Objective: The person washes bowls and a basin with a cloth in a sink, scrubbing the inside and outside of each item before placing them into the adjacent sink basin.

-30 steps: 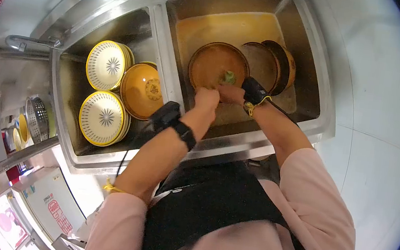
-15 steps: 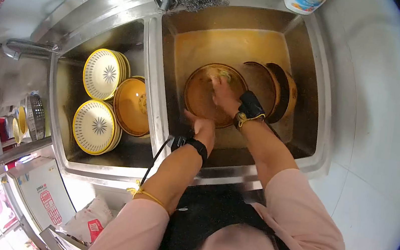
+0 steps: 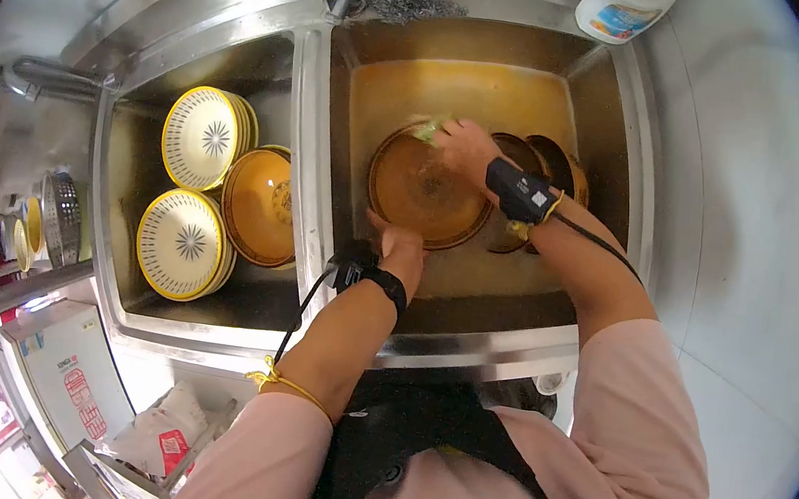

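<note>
Round glazed brown ceramic bowl point(image 3: 428, 188) sits tilted in the right basin of the double stainless-steel sink point(image 3: 308, 116), half in murky orange-brown water. Left hand point(image 3: 398, 246) is clamped on the bowl's rim at 6 o'clock, fingers curled over the edge. Right hand point(image 3: 468, 148) is closed on a small green scrub sponge point(image 3: 427, 130), pressed against the rim at 12 o'clock. Two more dark brown round bowls point(image 3: 541, 167) lean on edge at 3 o'clock, touching the held bowl. Little free room there; open water lies toward 12 o'clock up to the basin's back wall. Left basin holds yellow-rimmed white bowls with star centres point(image 3: 184, 241) stacked on edge, plus an orange glazed bowl point(image 3: 259, 203) between them. White plastic detergent bottle point(image 3: 621, 4) lies on the worktop at 1 o'clock; grey steel-wool pad point(image 3: 410, 1) beside the tap.

Versus half a second ago: right hand has moved from the bowl's upper interior up to the far rim; left hand's grip is unchanged.
</note>
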`<act>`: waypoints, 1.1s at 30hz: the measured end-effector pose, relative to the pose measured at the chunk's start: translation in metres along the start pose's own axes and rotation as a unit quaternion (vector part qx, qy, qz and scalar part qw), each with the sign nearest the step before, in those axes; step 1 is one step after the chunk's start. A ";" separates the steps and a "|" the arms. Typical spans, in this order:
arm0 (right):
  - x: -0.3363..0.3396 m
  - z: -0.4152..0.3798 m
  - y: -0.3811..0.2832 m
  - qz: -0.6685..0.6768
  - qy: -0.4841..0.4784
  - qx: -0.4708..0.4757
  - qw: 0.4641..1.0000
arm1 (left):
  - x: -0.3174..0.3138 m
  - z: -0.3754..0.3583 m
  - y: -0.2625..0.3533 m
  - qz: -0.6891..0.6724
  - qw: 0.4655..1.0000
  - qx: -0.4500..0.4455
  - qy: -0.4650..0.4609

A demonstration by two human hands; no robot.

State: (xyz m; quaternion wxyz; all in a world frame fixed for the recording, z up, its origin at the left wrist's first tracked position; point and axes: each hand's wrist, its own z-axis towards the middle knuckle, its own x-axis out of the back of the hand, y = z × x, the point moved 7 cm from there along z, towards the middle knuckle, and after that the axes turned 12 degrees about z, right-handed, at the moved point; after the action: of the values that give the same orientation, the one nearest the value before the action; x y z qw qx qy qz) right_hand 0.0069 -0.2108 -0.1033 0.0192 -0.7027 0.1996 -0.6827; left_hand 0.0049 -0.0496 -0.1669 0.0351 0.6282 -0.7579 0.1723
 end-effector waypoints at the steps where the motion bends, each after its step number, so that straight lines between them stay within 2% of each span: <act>1: 0.015 0.002 -0.003 0.000 -0.003 0.003 1.000 | 0.000 0.001 0.000 -0.004 1.000 0.001 0.004; 3: 0.030 0.003 -0.024 -0.106 -0.017 0.105 0.989 | 0.002 0.001 -0.003 -0.010 1.000 -0.001 0.011; 4: 0.023 -0.003 -0.023 -0.104 -0.019 0.107 0.989 | 0.002 0.001 -0.004 -0.011 1.000 -0.002 0.013; 6: -0.008 -0.022 0.012 -0.060 -0.131 -0.056 0.988 | 0.004 0.000 -0.005 -0.015 1.000 -0.001 0.020; 7: -0.011 -0.033 0.008 -0.067 -0.239 -0.103 0.963 | 0.005 0.000 -0.004 -0.017 1.000 0.000 0.024; 9: 0.000 -0.062 -0.029 -0.053 -0.371 -0.040 0.926 | 0.007 0.001 -0.004 -0.020 0.999 0.003 0.029; 11: -0.028 -0.075 -0.047 0.092 -0.302 -0.054 0.947 | 0.009 0.003 -0.002 -0.021 0.999 0.007 0.039; 12: -0.050 -0.073 -0.043 0.151 -0.255 -0.119 0.948 | 0.010 0.003 -0.003 -0.022 0.999 0.008 0.047; 13: -0.072 -0.072 -0.040 0.214 -0.198 -0.177 0.940 | 0.011 0.003 -0.003 -0.021 0.998 0.006 0.057; 15: -0.078 -0.048 -0.065 0.439 -0.134 -0.149 0.876 | 0.016 0.004 -0.006 -0.018 0.996 0.005 0.083; 16: -0.076 -0.041 -0.072 0.441 -0.132 -0.150 0.875 | 0.017 0.004 -0.007 -0.016 0.995 0.002 0.102; 18: -0.071 -0.034 -0.057 0.632 -0.076 -0.317 0.704 | 0.023 0.009 -0.010 -0.012 0.990 -0.005 0.141; 19: -0.069 -0.028 -0.050 0.632 -0.074 -0.315 0.705 | 0.020 0.009 -0.012 -0.007 0.991 -0.014 0.132; 20: -0.059 -0.027 -0.030 0.666 0.073 -0.345 0.658 | 0.012 0.011 -0.009 -0.008 0.996 -0.046 0.081; 21: -0.050 -0.032 -0.012 0.683 0.217 -0.366 0.594 | 0.012 0.013 -0.008 -0.009 0.996 -0.045 0.079; 23: -0.032 -0.035 0.012 0.700 0.395 -0.319 0.501 | 0.008 0.007 -0.008 0.001 0.999 -0.027 -0.033; 24: -0.030 -0.026 0.017 0.701 0.394 -0.316 0.503 | 0.013 0.002 -0.007 -0.001 0.999 -0.024 -0.032; 26: -0.017 -0.020 0.022 0.695 0.510 -0.297 0.411 | 0.016 -0.003 -0.013 0.003 0.999 0.046 -0.006; 27: -0.014 -0.013 0.017 0.698 0.508 -0.295 0.410 | 0.016 -0.004 -0.016 0.001 0.999 0.049 -0.009; 29: -0.006 0.022 -0.005 0.672 0.345 -0.230 0.614 | 0.021 -0.021 -0.019 0.002 1.000 0.018 -0.009; 30: -0.017 0.038 -0.007 0.593 0.299 -0.179 0.726 | 0.026 -0.031 -0.020 0.003 1.000 0.002 -0.007; 31: -0.024 0.040 -0.010 0.593 0.301 -0.179 0.725 | 0.029 -0.036 -0.020 0.005 1.000 -0.015 -0.004; 33: -0.046 0.054 -0.046 0.615 0.100 -0.065 0.780 | 0.037 -0.043 -0.016 0.010 0.999 -0.048 0.007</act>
State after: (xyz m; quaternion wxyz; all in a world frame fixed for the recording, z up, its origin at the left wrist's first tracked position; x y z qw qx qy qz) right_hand 0.0713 -0.1673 -0.1373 0.3694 -0.3581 0.6338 -0.5776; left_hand 0.0058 -0.0737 -0.1128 0.0692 0.6172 -0.7711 0.1402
